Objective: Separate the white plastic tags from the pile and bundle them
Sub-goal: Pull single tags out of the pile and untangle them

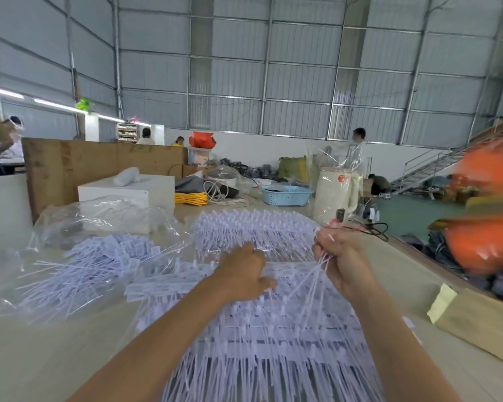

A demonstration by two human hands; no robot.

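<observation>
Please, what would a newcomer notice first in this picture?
First, the big pile of white plastic tags spread over the table's middle. Above it, the right hand holds a bunch of tag strands in its grip, while the left hand lies on the pile. A blurred orange shape fills the right edge.

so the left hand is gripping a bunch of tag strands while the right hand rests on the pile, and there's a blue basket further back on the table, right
Not quite: the hands are swapped. In the head view the right hand grips the bunch of tag strands, while the left hand rests on the pile. The blue basket does sit further back on the table.
</observation>
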